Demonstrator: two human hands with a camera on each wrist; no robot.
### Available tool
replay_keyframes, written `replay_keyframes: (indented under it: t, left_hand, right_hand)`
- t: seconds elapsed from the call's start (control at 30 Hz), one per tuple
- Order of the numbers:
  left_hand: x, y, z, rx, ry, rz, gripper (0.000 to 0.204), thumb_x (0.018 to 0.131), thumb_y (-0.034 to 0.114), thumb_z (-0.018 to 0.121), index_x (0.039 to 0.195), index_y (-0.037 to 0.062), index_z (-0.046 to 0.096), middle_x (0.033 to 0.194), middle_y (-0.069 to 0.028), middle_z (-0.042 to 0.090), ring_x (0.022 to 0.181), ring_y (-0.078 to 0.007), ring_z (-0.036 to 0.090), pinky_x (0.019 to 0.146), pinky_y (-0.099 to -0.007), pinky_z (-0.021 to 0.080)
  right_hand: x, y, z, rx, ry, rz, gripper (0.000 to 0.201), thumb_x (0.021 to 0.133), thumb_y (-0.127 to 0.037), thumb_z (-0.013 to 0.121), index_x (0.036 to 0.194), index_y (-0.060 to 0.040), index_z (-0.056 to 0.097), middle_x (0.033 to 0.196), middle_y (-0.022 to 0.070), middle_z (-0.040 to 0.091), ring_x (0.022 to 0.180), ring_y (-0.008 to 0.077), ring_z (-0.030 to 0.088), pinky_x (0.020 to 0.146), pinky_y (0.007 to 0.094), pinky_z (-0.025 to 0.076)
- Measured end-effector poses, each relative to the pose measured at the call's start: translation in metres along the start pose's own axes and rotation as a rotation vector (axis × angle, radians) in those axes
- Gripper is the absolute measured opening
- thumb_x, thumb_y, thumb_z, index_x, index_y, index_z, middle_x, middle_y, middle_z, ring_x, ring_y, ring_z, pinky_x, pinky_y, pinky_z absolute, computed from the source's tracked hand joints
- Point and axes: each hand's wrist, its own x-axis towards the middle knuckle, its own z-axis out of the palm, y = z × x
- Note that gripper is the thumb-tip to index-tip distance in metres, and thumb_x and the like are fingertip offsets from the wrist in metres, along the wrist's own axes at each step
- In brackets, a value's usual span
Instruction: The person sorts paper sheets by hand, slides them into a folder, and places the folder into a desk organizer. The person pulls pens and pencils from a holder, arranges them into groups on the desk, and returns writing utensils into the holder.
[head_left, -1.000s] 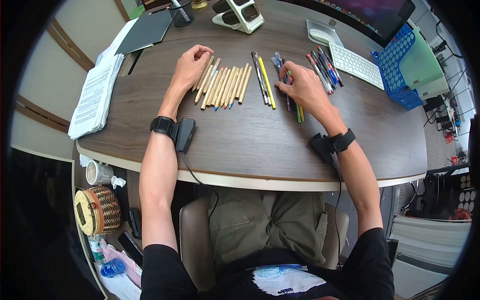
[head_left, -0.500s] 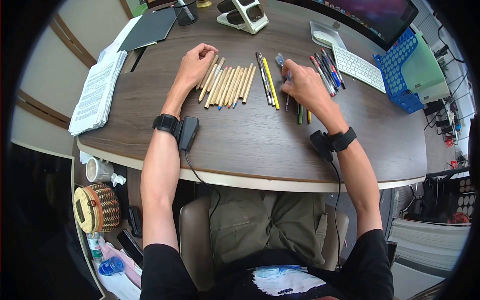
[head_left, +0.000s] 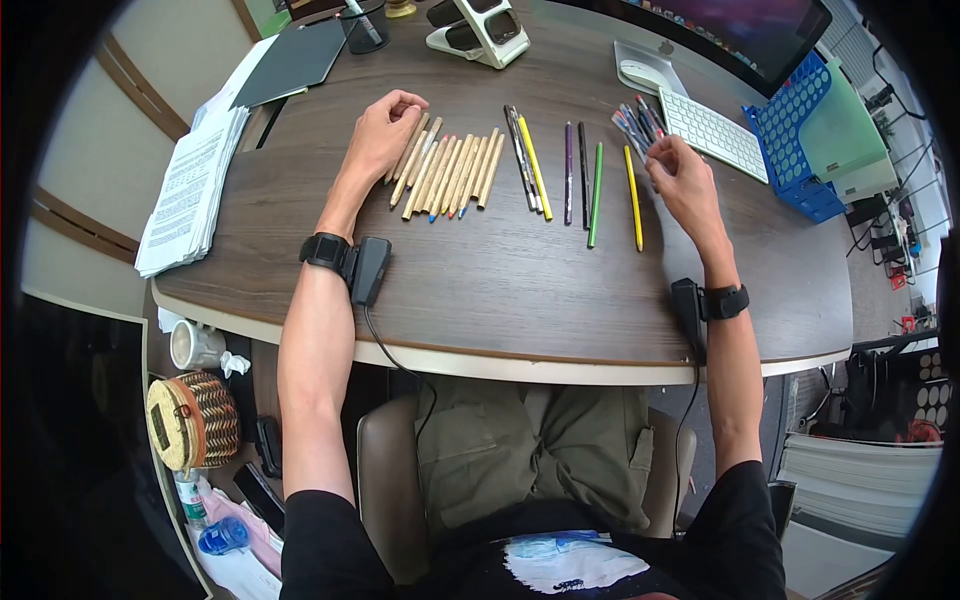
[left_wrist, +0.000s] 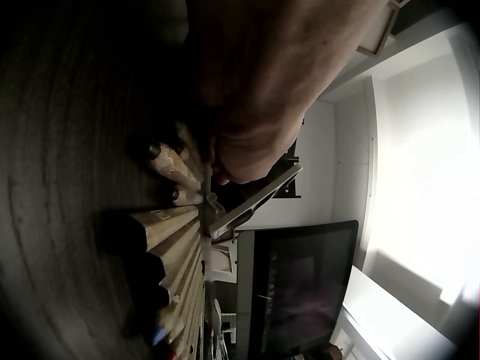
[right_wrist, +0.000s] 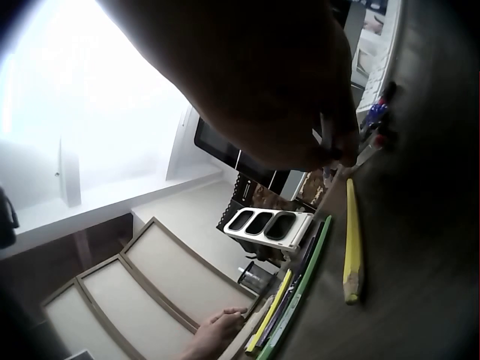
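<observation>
In the head view, my left hand rests on the desk at the left end of a row of plain wooden pencils, its fingers loosely curled by their far ends. My right hand pinches a clear-barrelled pen, blurred and partly hidden by the fingers, at the pile of pens by the keyboard. Left of this hand lies a yellow pencil, its wooden end showing in the right wrist view. Beyond it lie a green pencil, a black pencil and a purple pencil, spaced apart.
Black, grey and yellow pencils lie together mid-desk. A keyboard, mouse and monitor stand back right, beside a blue file rack. At left are stacked papers; a white holder stands behind.
My right hand has moved right, carrying a pen from beside the coloured pencils to the pen pile. The purple, black, green and yellow pencils now show uncovered. My left hand stays put.
</observation>
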Motion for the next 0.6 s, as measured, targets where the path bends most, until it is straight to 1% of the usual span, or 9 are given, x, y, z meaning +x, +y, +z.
replay_keyframes:
  t: [0.07,0.2,0.27,0.47,0.6]
  left_hand:
    - [0.0,-0.001,0.001,0.004,0.004,-0.002,0.029,0.104,0.029,0.061,0.117,0.0085,0.076,0.101,-0.0062,0.076,0.097,-0.018,0.07,0.089,-0.0357,0.055]
    - [0.0,0.0,0.001,-0.002,0.005,-0.001,0.028,0.104,0.029,0.061,0.117,0.0085,0.076,0.102,-0.0064,0.076,0.097,-0.018,0.07,0.089,-0.0359,0.055]
    - [0.0,0.002,0.001,-0.009,-0.005,-0.023,0.025,0.105,0.024,0.062,0.118,0.0082,0.075,0.102,-0.0044,0.074,0.097,-0.0146,0.067,0.09,-0.0331,0.052]
    - [0.001,0.0,0.002,-0.016,0.0,-0.012,0.025,0.105,0.024,0.062,0.118,0.0077,0.075,0.1,-0.0042,0.074,0.095,-0.0145,0.067,0.089,-0.0329,0.052]
    - [0.001,-0.001,0.001,-0.017,0.002,-0.019,0.025,0.105,0.023,0.062,0.118,0.0075,0.075,0.1,-0.0042,0.074,0.095,-0.0144,0.067,0.089,-0.0328,0.052]
  right_hand:
    - [-0.006,0.004,-0.006,-0.018,-0.042,0.044,0.021,0.093,-0.014,0.068,0.11,-0.0034,0.07,0.095,0.0168,0.077,0.092,0.0337,0.075,0.084,0.043,0.056]
    - [-0.013,0.0,-0.01,-0.082,-0.061,0.051,0.021,0.091,-0.016,0.07,0.109,-0.0032,0.07,0.094,0.0176,0.076,0.091,0.035,0.074,0.083,0.0438,0.056]
    - [-0.015,0.0,-0.007,-0.104,-0.069,-0.013,0.023,0.09,-0.017,0.073,0.108,-0.0033,0.07,0.092,0.018,0.076,0.089,0.0355,0.074,0.083,0.0455,0.056]
    - [-0.017,-0.017,0.0,-0.131,-0.116,-0.058,0.022,0.088,-0.014,0.076,0.105,-0.0028,0.068,0.09,0.0177,0.074,0.089,0.0352,0.073,0.083,0.0461,0.055]
    - [-0.015,-0.028,0.01,-0.155,-0.142,-0.088,0.023,0.089,-0.017,0.079,0.102,-0.0026,0.067,0.089,0.0177,0.073,0.089,0.0342,0.073,0.083,0.0451,0.055]
